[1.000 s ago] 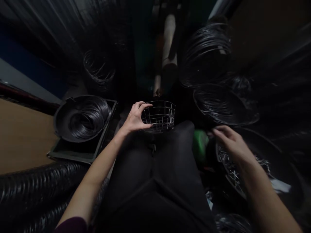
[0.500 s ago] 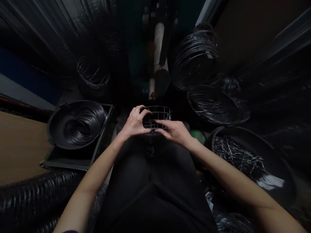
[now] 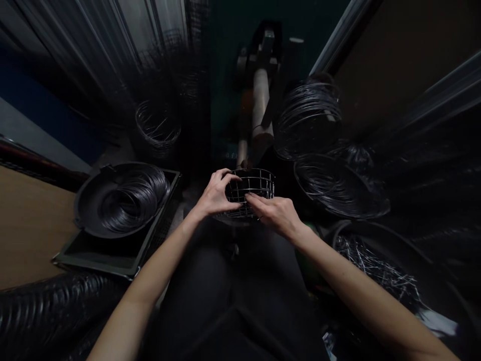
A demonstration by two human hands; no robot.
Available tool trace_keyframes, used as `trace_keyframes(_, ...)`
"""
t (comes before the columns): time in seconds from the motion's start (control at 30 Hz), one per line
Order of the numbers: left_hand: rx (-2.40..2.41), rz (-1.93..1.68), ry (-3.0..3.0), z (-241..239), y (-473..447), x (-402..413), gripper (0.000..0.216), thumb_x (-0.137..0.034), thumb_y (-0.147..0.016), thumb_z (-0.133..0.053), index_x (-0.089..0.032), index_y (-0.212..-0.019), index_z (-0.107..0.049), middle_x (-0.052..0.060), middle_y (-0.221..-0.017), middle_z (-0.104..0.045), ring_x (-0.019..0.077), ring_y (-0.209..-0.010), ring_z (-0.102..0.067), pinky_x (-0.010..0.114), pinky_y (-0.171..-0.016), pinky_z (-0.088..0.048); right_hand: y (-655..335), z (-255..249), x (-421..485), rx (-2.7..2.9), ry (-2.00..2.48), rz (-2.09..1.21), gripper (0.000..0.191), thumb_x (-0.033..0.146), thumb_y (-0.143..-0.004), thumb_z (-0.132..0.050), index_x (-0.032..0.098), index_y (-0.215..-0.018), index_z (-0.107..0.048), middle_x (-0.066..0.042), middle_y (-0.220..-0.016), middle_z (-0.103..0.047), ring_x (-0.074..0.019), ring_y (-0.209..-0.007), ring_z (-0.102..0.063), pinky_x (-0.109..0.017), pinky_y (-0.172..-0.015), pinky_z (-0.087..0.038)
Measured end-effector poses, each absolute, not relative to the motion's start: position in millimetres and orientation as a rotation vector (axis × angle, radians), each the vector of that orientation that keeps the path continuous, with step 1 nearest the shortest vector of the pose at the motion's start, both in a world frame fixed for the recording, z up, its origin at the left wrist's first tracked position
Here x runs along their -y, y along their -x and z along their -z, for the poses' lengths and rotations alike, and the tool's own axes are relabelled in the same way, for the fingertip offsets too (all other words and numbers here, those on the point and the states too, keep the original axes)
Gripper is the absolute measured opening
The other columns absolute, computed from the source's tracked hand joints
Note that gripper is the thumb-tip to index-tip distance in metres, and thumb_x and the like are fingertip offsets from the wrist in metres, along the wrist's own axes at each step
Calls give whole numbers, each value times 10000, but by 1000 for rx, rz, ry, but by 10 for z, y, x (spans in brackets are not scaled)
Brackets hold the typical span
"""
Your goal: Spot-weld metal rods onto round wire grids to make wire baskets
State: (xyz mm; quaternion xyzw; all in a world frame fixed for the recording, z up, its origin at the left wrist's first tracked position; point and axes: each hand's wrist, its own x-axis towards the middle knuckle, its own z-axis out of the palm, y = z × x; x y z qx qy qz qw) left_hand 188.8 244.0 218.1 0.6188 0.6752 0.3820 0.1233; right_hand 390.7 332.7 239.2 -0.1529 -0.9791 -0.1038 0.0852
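Observation:
A round basket of welded metal wire stands in front of me, just beyond my lap. My left hand is closed around its left side, thumb low and fingers over the upper rings. At the near side of the wire basket, my right hand has thumb and fingers pinched together, touching the wires. A thin wire end shows just beneath these fingers; whether it is held or part of the basket I cannot tell. Beyond the basket a machine with a pale cylindrical arm points down towards it.
On the left, a black basin with wire rings rests on a green crate. To the right stand coiled wire, a basin of rings and a dark tub of short wire pieces.
My right thumb and fingers have closed from apart into a pinch at the basket's near side. My left hand keeps its hold. The whole view has shifted slightly.

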Motion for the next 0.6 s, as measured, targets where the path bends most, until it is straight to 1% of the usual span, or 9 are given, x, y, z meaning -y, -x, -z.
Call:
trace_keyframes(0.23, -1952, -1126, -1837, -2169, -1830, -2533, 646, -281, -598, -838, -207, -1194, -599, 116, -1338, -470, 321, -1301, -451, 501, -1123, -406, -3847, -2429, -3393, 2928, 480, 302, 415, 152, -922, -471, 250, -1277, -662, -36, -1231, -687, -148, -681, -708, -246, -536, -436)
trace_keyframes(0.47, -1956, -1103, -1838, -2208, -1744, -2646, 666, -306, -592, -849, -215, -1201, -594, 107, -1330, -479, 317, -1300, -449, 493, -1122, -400, -3763, -2457, -3473, 2926, 537, 313, 440, 164, -924, -465, 271, -1311, -648, 4, -1247, -678, -176, -705, -716, -282, -545, -453)
trace_keyframes(0.6, -1925, -1069, -1823, -2247, -1707, -2681, 657, -322, -591, -846, -207, -1187, -595, 93, -1264, -519, 302, -1260, -475, 473, -1113, -407, -3760, -2450, -3476, 2889, 575, 246, 395, 200, -959, -446, 281, -1275, -669, -2, -1215, -702, -162, -691, -704, -275, -528, -423)
